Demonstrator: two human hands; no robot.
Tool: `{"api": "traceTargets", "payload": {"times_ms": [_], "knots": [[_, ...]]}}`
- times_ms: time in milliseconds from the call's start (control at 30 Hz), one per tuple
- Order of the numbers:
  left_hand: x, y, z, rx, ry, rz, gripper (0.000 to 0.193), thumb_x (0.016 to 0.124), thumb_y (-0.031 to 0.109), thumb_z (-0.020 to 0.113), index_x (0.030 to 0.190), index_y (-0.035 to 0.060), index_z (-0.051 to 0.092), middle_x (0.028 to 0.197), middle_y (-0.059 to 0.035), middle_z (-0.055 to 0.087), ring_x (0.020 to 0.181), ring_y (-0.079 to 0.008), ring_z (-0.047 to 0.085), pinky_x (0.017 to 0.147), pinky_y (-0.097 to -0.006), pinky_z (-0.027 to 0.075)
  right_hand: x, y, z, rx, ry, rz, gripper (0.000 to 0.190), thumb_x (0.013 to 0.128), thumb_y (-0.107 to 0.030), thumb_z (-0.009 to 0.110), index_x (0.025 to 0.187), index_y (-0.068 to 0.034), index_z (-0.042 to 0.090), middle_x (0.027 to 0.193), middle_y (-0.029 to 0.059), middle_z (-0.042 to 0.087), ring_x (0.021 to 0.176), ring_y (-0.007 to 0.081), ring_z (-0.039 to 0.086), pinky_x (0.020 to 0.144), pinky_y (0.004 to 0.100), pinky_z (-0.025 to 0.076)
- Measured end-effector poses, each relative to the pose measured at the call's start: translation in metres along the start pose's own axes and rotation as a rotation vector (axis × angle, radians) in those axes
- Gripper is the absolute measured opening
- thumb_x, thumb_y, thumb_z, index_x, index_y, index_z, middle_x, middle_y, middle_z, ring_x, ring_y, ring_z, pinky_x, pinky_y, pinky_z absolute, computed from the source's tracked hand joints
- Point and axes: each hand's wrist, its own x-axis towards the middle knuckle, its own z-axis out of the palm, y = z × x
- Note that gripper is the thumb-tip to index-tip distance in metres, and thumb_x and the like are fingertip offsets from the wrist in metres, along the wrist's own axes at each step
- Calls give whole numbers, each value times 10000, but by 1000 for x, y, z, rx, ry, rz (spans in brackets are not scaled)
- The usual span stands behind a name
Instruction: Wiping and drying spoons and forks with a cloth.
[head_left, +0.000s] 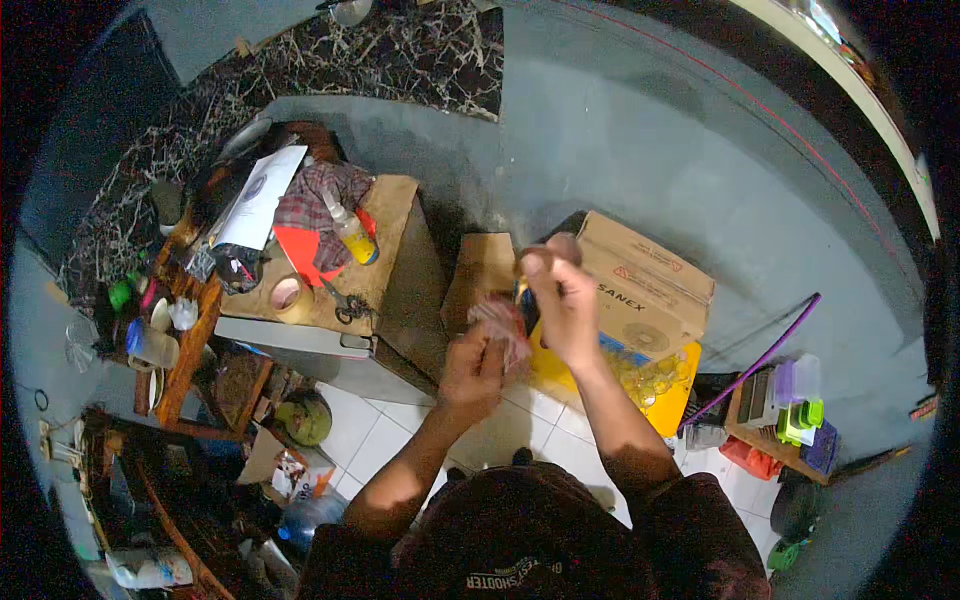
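My left hand (471, 371) is closed on a crumpled, reddish-white piece of thin material (501, 330), cloth or plastic. Higher and to the right, my right hand (568, 307) is raised with its fingers curled and blurred. A dark object with a bit of yellow (526, 298) shows beside its palm, but I cannot make out what it is or whether the fingers grip it. Behind the right hand stands a printed cardboard box (649, 281). Below that box, clear yellowish round pieces (656, 379) lie on a yellow surface (671, 412).
At left, a cabinet with a brown top (394, 217) bears scissors (349, 306), a tape roll (289, 298), a spray bottle (354, 236) and plaid cloth (311, 202). A purple rod (757, 360) leans near a small shelf (784, 450) at right. White tiles (356, 424) cover the floor.
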Motion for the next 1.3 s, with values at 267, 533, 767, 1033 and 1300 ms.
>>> {"api": "traceTargets", "payload": {"times_ms": [267,533,767,1033,1300], "knots": [[-36,-11,-55,646,326,-55,276,728,18,658,988,56,573,923,-165,629,871,-411,608,696,-430,501,9,31,10,-134,-188,102,251,946,-217,604,858,13,657,678,13,571,646,91,513,591,252,409],[-104,26,-146,650,548,9,309,776,30,627,1078,66,577,852,-109,587,718,-274,587,670,-329,470,-37,-2,132,109,-602,119,208,914,-199,643,855,-5,691,690,-14,597,598,34,492,499,222,370],[-209,31,-240,376,711,-119,215,764,52,733,976,45,702,796,-62,633,750,-143,596,675,-256,453,-107,-82,273,123,-951,-385,261,822,-251,721,733,-22,631,633,112,525,587,227,541,535,345,409],[-370,37,-351,381,902,-248,111,781,100,745,872,41,721,791,-73,645,699,-182,607,634,-295,471,-214,-161,428,330,-1302,-301,190,777,-160,759,778,7,668,662,96,521,629,212,495,567,346,371],[-467,15,-419,487,1267,-234,65,810,67,712,858,23,714,745,-63,634,728,-171,598,644,-289,455,-262,-176,547,515,-1541,-367,206,788,-153,748,912,-39,629,821,42,528,622,141,456,566,286,365]]}}
